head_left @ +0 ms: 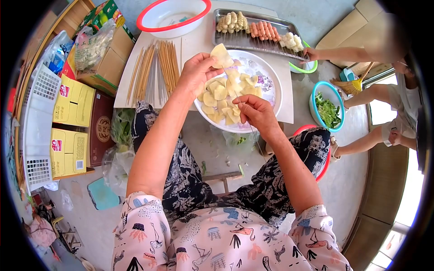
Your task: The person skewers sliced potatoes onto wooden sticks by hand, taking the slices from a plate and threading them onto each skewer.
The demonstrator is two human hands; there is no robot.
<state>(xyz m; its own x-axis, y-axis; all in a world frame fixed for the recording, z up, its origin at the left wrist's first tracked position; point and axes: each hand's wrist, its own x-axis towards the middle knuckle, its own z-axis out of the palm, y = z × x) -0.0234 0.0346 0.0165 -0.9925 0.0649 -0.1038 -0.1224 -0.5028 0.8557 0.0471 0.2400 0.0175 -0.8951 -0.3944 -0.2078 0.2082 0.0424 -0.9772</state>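
Note:
Between the thumb and fingers of my left hand (197, 74) is a thin, pale yellow potato slice (221, 55), raised above the plate. My right hand (258, 113) pinches a thin skewer (259, 145), whose upper end reaches up toward that slice; whether the tip has pierced it I cannot tell. Below both hands a round white plate (275, 83) carries a heap of similar potato slices (220, 92). Left of the plate, bundles of bamboo skewers (168, 67) lie on the table (123, 92).
A metal tray (226, 41) holds skewered sausages (264, 30), cauliflower (291, 41) and beige spiral pieces (232, 22). Another person's hand (312, 53) is at its right end. A red-rimmed basin (174, 20) stands behind; a blue basin (313, 106) of greens sits right. Boxes (68, 151) are left.

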